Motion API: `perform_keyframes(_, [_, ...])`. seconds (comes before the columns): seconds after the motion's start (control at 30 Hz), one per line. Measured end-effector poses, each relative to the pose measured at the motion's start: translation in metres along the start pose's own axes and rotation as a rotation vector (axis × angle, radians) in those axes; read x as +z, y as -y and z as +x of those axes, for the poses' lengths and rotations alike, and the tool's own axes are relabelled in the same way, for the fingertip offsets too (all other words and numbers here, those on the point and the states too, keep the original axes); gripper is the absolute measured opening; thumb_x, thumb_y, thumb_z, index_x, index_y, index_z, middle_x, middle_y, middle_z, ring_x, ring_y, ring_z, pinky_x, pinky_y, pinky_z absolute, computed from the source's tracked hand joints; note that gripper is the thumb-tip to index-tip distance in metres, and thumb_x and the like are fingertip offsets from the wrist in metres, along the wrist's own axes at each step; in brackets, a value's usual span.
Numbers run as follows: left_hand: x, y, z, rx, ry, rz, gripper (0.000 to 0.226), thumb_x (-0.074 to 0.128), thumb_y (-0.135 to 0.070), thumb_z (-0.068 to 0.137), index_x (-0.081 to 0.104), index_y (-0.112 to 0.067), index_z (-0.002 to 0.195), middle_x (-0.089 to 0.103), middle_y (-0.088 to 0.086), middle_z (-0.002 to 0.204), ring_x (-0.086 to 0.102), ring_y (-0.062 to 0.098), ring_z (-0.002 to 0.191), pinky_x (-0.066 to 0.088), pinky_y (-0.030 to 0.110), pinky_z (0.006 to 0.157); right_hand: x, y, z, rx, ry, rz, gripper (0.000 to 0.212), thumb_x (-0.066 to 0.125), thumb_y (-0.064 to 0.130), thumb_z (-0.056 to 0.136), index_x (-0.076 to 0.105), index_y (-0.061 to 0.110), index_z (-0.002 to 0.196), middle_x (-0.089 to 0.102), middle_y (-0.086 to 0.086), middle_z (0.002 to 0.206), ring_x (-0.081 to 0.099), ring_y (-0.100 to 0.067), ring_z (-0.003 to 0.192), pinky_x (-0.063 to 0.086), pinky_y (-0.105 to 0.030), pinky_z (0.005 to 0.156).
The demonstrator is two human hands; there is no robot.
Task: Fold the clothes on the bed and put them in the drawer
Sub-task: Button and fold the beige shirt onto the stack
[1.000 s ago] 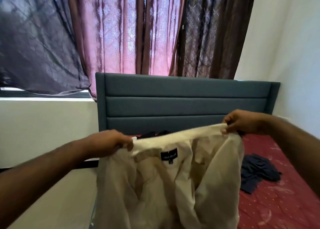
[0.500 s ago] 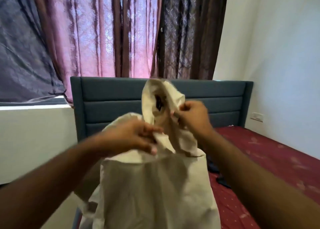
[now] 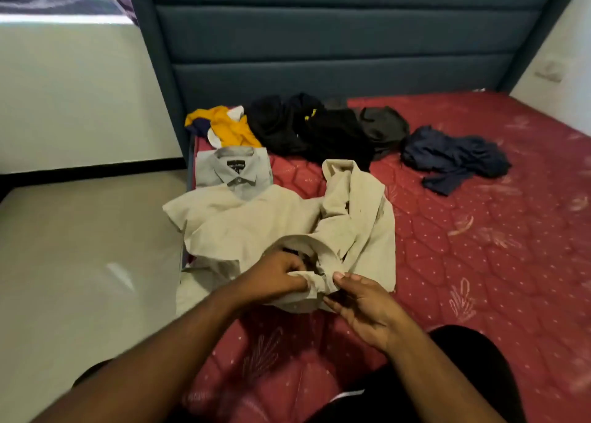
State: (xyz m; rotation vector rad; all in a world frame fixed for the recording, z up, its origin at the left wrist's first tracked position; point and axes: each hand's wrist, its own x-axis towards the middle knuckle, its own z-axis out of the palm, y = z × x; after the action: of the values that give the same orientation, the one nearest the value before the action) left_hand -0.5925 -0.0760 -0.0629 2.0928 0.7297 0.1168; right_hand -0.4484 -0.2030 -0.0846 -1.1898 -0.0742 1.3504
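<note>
A cream shirt (image 3: 262, 221) lies spread on the red mattress (image 3: 479, 246) near its left edge, collar end toward me. My left hand (image 3: 275, 275) grips the collar on its left side. My right hand (image 3: 361, 304) pinches the collar on its right side with thumb and fingers. A folded grey shirt (image 3: 235, 174) lies just beyond the cream one, partly under it. Further back lie a yellow and navy garment (image 3: 224, 126), a heap of black clothes (image 3: 307, 128) and a crumpled navy garment (image 3: 454, 157).
A dark blue padded headboard (image 3: 335, 38) stands at the far end of the bed. Pale floor (image 3: 80, 262) runs along the left of the bed, with a white wall behind. My dark-clothed lap (image 3: 447, 384) shows at the bottom right.
The cream shirt was held up in the air; it now lies on the mattress. My view has tilted down from the curtains to the bed, and both hands have come together at the collar.
</note>
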Motion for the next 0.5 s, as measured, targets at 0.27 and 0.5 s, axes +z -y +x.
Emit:
perform_keyframes(0.27, [0.033, 0.004, -0.025, -0.231, -0.261, -0.598, 0.001, 0.071, -0.005, 0.084, 0.071, -0.006, 0.084, 0.065, 0.003, 0.077, 0.059, 0.009, 0.073, 0.045, 0.018, 0.063, -0.002, -0.019, -0.02, -0.03, -0.006, 0.143, 0.02, 0.063, -0.004, 0.069, 0.063, -0.005, 0.089, 0.07, -0.018, 0.084, 0.07, -0.022, 0.076, 0.055, -0.033, 0.084])
perform_keyframes(0.5, [0.041, -0.002, -0.041, -0.352, -0.258, -0.916, 0.036, 0.056, 0.017, 0.074, 0.067, -0.013, 0.09, 0.072, 0.017, 0.086, 0.062, 0.022, 0.077, 0.045, 0.027, 0.064, 0.008, -0.043, -0.017, -0.047, -0.089, 0.129, 0.009, 0.058, -0.009, 0.086, 0.062, -0.002, 0.087, 0.067, -0.019, 0.084, 0.065, -0.024, 0.075, 0.057, -0.026, 0.072])
